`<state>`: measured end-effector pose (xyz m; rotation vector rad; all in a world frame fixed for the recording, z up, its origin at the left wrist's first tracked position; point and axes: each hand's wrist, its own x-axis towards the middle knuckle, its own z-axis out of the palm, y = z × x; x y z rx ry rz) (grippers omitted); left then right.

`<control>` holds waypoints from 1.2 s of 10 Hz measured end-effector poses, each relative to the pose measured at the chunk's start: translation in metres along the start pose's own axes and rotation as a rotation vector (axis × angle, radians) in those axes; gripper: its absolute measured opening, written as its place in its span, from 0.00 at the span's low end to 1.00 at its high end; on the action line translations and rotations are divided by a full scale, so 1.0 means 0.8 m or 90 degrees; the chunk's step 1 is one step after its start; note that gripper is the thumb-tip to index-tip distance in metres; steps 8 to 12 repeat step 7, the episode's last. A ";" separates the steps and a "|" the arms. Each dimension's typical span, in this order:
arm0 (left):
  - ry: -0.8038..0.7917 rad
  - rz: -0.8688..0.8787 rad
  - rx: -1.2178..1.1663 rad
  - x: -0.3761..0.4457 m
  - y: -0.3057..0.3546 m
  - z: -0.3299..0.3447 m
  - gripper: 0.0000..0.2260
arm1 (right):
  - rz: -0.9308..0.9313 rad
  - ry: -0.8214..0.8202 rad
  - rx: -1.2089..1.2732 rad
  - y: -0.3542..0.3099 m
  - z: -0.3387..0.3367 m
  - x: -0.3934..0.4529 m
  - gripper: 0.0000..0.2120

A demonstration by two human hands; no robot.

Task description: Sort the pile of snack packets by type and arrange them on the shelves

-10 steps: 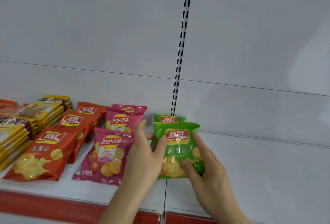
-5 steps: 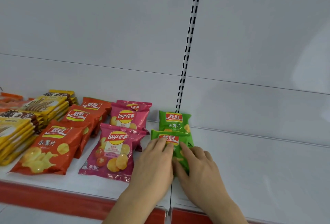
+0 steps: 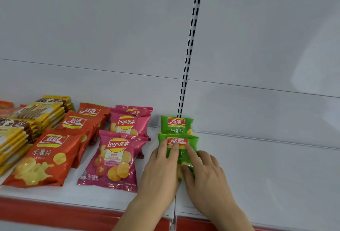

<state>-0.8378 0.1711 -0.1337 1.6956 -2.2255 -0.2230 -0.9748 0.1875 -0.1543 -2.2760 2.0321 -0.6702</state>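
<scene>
Over on the left, yellow biscuit-stick boxes [image 3: 35,118], orange chip packets [image 3: 46,159] and pink Lay's packets [image 3: 116,159] lie just as before. Now the left hand [image 3: 158,171] and right hand [image 3: 206,171], side by side, fingers straight, press the near green chip packet [image 3: 179,141] flat on the white shelf [image 3: 266,175], no longer lifted, overlapping the far green packet [image 3: 175,124].

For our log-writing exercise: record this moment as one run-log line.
left hand: pressing front green packet | right hand: pressing same packet | packet: flat on shelf, before rear green packet | step: placing
</scene>
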 end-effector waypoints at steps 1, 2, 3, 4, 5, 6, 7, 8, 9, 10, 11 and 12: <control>0.007 0.020 -0.003 0.005 -0.004 0.004 0.32 | 0.021 0.022 -0.004 0.001 0.004 0.002 0.32; 0.001 0.027 0.012 0.007 -0.008 0.010 0.28 | 0.019 -0.008 -0.024 0.007 0.010 0.005 0.35; 0.000 0.032 0.010 0.012 -0.011 0.015 0.27 | 0.027 -0.048 -0.032 0.009 0.013 0.008 0.36; 0.008 0.039 0.012 0.011 -0.011 0.012 0.28 | 0.040 -0.065 -0.011 0.009 0.008 0.007 0.37; 0.041 0.043 -0.010 0.007 -0.008 0.006 0.27 | 0.061 -0.058 0.022 0.008 -0.003 0.005 0.38; 0.098 0.056 -0.030 -0.002 -0.006 -0.007 0.26 | 0.063 -0.015 0.021 0.011 -0.019 0.001 0.36; 0.115 0.077 -0.021 -0.007 -0.007 -0.025 0.26 | 0.055 0.032 0.003 0.010 -0.033 -0.001 0.30; 0.115 0.077 -0.021 -0.007 -0.007 -0.025 0.26 | 0.055 0.032 0.003 0.010 -0.033 -0.001 0.30; 0.115 0.077 -0.021 -0.007 -0.007 -0.025 0.26 | 0.055 0.032 0.003 0.010 -0.033 -0.001 0.30; 0.115 0.077 -0.021 -0.007 -0.007 -0.025 0.26 | 0.055 0.032 0.003 0.010 -0.033 -0.001 0.30; 0.115 0.077 -0.021 -0.007 -0.007 -0.025 0.26 | 0.055 0.032 0.003 0.010 -0.033 -0.001 0.30; 0.115 0.077 -0.021 -0.007 -0.007 -0.025 0.26 | 0.055 0.032 0.003 0.010 -0.033 -0.001 0.30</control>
